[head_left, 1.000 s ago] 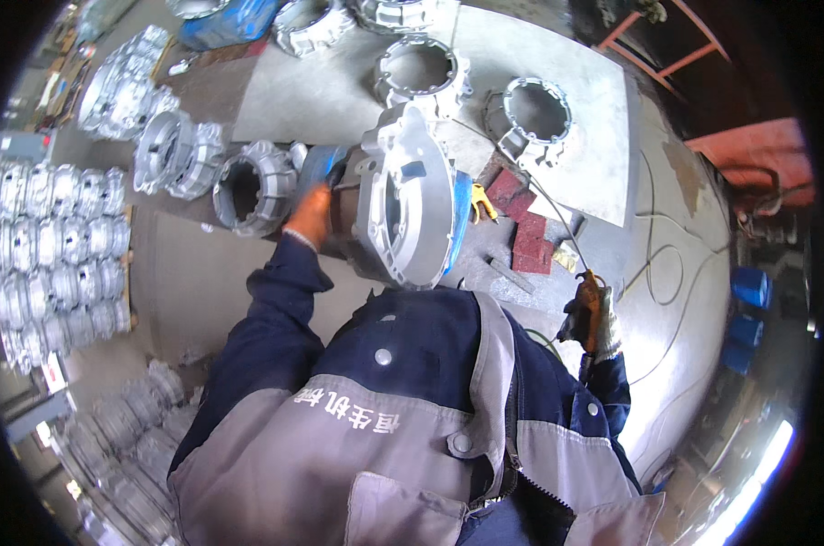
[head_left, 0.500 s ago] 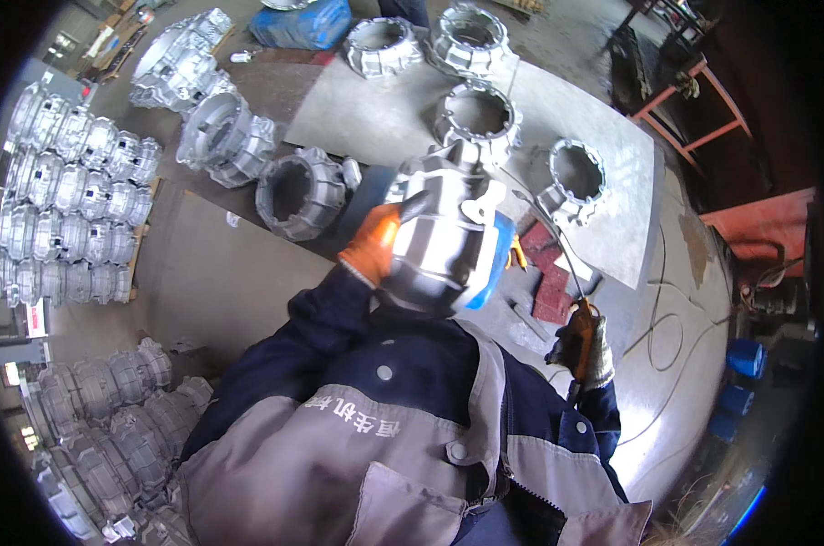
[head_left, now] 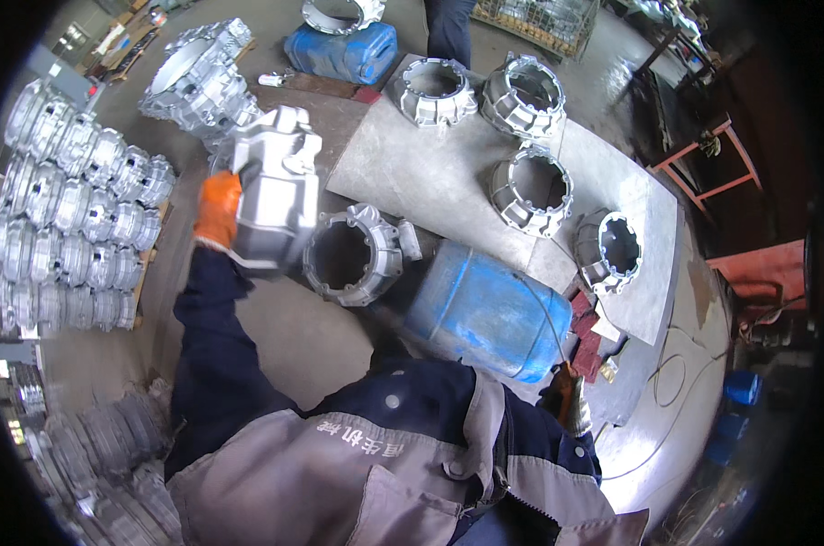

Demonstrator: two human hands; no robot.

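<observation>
My left hand (head_left: 217, 209), in an orange glove, is closed on the side of a silver cast-metal housing (head_left: 277, 205), held up at the left on my outstretched arm. Beyond and right of it stands another ring-shaped housing (head_left: 381, 273) with a wide round opening. Low at the right, my right hand (head_left: 556, 397), in a dark glove with a pale cuff, is closed round an orange-handled tool with a long thin rod (head_left: 541, 311). That rod crosses over a blue plastic drum (head_left: 485, 309) lying in front of me. The fingers of this hand are partly hidden.
Several ring-shaped housings (head_left: 532, 189) stand on a grey sheet (head_left: 384, 150). Stacked housings (head_left: 75, 232) line the left side. A second blue drum (head_left: 353, 53) carries a housing at the back, near a person's leg (head_left: 449, 32). A hose (head_left: 671, 364) coils on the right floor.
My left hand has carried the housing from above the blue drum out to the left, uncovering the drum. My right hand, still on the tool, appears lower in view.
</observation>
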